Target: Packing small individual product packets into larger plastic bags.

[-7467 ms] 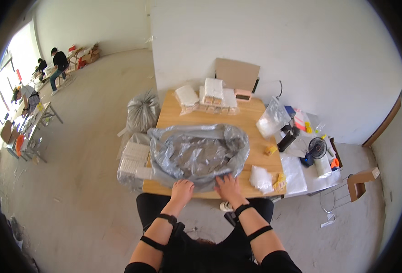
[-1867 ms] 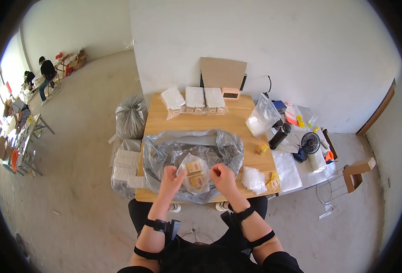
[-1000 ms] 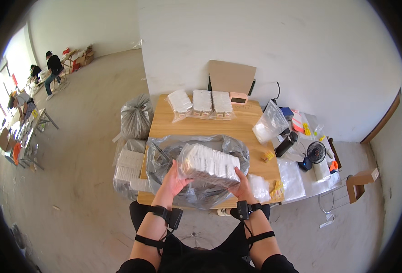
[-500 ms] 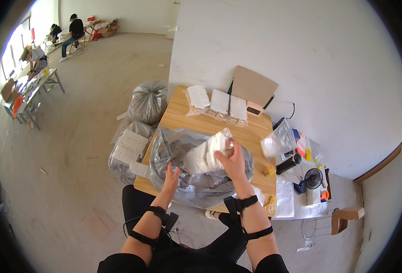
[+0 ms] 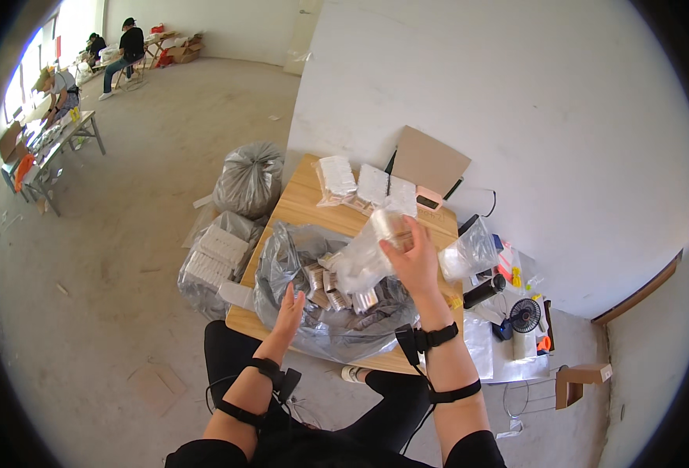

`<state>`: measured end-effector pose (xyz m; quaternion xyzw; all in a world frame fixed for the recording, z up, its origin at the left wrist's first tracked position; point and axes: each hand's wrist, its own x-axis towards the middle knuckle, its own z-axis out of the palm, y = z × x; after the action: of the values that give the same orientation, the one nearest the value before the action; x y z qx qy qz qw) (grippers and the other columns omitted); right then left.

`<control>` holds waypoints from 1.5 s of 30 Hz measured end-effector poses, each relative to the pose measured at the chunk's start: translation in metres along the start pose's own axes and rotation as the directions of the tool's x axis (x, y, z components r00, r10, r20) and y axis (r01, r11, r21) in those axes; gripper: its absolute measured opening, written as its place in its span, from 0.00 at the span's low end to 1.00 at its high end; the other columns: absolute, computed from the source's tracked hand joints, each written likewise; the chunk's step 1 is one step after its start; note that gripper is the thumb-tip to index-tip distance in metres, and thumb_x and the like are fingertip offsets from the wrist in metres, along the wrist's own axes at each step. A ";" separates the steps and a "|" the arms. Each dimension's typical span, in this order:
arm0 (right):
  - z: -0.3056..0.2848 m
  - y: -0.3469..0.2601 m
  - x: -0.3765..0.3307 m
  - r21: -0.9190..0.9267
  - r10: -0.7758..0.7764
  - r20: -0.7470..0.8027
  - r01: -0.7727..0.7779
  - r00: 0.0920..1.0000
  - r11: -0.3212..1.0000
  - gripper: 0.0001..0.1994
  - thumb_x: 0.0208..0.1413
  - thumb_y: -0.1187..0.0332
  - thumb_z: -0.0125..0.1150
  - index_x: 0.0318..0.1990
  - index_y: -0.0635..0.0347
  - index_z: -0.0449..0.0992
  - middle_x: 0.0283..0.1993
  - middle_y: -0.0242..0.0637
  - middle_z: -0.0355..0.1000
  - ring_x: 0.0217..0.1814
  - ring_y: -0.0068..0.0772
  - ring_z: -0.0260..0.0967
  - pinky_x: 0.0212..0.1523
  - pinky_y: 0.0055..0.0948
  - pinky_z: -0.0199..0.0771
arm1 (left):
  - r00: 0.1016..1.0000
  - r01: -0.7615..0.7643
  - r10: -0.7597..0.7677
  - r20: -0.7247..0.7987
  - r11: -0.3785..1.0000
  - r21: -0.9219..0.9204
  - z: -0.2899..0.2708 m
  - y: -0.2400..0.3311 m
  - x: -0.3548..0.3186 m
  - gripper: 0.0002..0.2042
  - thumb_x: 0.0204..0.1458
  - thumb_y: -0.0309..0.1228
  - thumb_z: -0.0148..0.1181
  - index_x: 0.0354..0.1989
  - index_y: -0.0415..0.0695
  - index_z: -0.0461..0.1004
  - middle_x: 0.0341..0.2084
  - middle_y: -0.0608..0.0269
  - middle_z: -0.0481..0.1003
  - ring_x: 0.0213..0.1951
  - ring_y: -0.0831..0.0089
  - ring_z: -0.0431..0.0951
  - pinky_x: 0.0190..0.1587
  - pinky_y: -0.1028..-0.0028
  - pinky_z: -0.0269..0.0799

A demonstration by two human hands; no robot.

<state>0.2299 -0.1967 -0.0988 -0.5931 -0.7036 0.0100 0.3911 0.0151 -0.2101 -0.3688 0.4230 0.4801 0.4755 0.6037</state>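
Bare concrete floor [image 5: 118, 312], white wall [image 5: 500, 101] and, close to that wall, a wooden table [image 5: 305, 204] with a wide grey bag [image 5: 321, 343] spread open on top. Inside the grey bag, a loose heap of small packs [image 5: 332, 290], tumbled at various angles. Held above the heap by the right hand [image 5: 418, 261], a crumpled clear bag [image 5: 364, 265], tilted, with its lower end down by the packs. Clamped on its upper end between right fingers and thumb; impossible to tell its contents. At the left part of the grey bag, an open left hand [image 5: 288, 312], well apart from the right one; contact with the plastic hard to tell.

Along the back of the table, wrapped white bundles [image 5: 335, 178], a pink clock [image 5: 428, 199] and a leaning cardboard sheet [image 5: 432, 160]. To the left, a knotted sack [image 5: 249, 179] behind a see-through sack [image 5: 216, 253] of white blocks. To the right, a plastic pouch [image 5: 471, 253], a black bottle [image 5: 485, 291] and a small fan [image 5: 524, 315]. Far left, three people [image 5: 131, 47] near other tables, one bent over the work.
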 end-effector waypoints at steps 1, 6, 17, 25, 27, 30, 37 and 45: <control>-0.008 0.002 0.003 0.074 0.049 -0.087 -0.043 0.995 0.996 0.29 0.43 0.57 0.66 0.52 0.58 0.66 0.50 0.46 0.66 0.47 0.46 0.67 0.44 0.36 0.69 | 1.000 0.012 -0.012 0.010 1.000 -0.009 0.005 0.007 -0.001 0.33 0.60 0.42 0.44 0.67 0.41 0.37 0.64 0.44 0.46 0.66 0.61 0.48 0.65 0.69 0.41; -0.021 -0.001 0.009 -0.044 0.059 -0.073 -0.062 0.996 0.997 0.29 0.43 0.57 0.66 0.52 0.58 0.66 0.48 0.43 0.66 0.45 0.44 0.67 0.41 0.34 0.70 | 0.998 0.052 -0.051 0.033 0.998 -0.041 0.010 0.026 -0.009 0.32 0.60 0.42 0.44 0.67 0.40 0.39 0.65 0.47 0.46 0.66 0.61 0.48 0.64 0.70 0.41; 0.007 0.026 -0.045 0.000 -0.068 0.247 0.070 0.967 0.998 0.38 0.33 0.62 0.72 0.57 0.56 0.63 0.54 0.45 0.65 0.55 0.49 0.62 0.55 0.41 0.61 | 0.973 -0.182 0.183 0.142 0.983 -0.015 0.056 0.113 -0.011 0.24 0.56 0.31 0.52 0.60 0.37 0.58 0.52 0.49 0.66 0.54 0.66 0.66 0.57 0.71 0.58; 0.006 0.033 -0.051 0.038 -0.149 0.282 0.144 0.948 0.989 0.39 0.33 0.65 0.72 0.58 0.55 0.62 0.55 0.44 0.65 0.55 0.48 0.63 0.54 0.40 0.63 | 0.889 -0.446 0.403 0.217 0.869 0.214 0.072 0.165 0.010 0.07 0.48 0.24 0.60 0.36 0.38 0.75 0.27 0.62 0.76 0.30 0.77 0.75 0.35 0.79 0.70; 0.003 0.045 -0.053 0.077 -0.117 0.239 0.101 0.964 0.992 0.38 0.34 0.65 0.72 0.57 0.55 0.62 0.55 0.45 0.64 0.56 0.49 0.61 0.54 0.40 0.63 | 0.894 -0.438 0.387 0.224 0.858 0.268 0.076 0.168 0.014 0.05 0.48 0.24 0.60 0.33 0.37 0.75 0.25 0.63 0.75 0.29 0.79 0.74 0.33 0.79 0.69; -0.006 0.055 -0.067 0.111 -0.003 0.176 -0.017 0.984 0.994 0.36 0.36 0.64 0.71 0.56 0.56 0.61 0.54 0.46 0.64 0.56 0.47 0.62 0.52 0.40 0.65 | 0.887 -0.457 0.410 0.212 0.843 0.284 0.083 0.173 0.016 0.04 0.48 0.24 0.61 0.28 0.37 0.75 0.21 0.66 0.74 0.27 0.81 0.72 0.31 0.80 0.68; 0.010 0.085 -0.109 0.312 0.358 0.354 -0.470 0.864 0.826 0.29 0.41 0.64 0.70 0.49 0.62 0.62 0.43 0.44 0.68 0.39 0.36 0.71 0.37 0.31 0.72 | 0.905 -0.422 0.389 0.173 0.875 0.236 0.086 0.170 0.029 0.04 0.49 0.25 0.60 0.28 0.38 0.74 0.22 0.69 0.73 0.25 0.84 0.70 0.29 0.82 0.66; 0.018 0.060 -0.119 0.335 0.474 0.210 -0.519 0.855 0.786 0.17 0.47 0.69 0.63 0.43 0.64 0.65 0.29 0.44 0.71 0.32 0.36 0.73 0.33 0.31 0.71 | 0.912 -0.408 0.387 0.138 0.895 0.182 0.094 0.181 0.026 0.05 0.51 0.27 0.60 0.29 0.39 0.74 0.21 0.72 0.72 0.24 0.87 0.68 0.28 0.83 0.65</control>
<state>0.2679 -0.2708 -0.2035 -0.6684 -0.5281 0.2829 0.4409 0.0794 -0.1552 -0.1811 0.5955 0.3999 0.5150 0.4693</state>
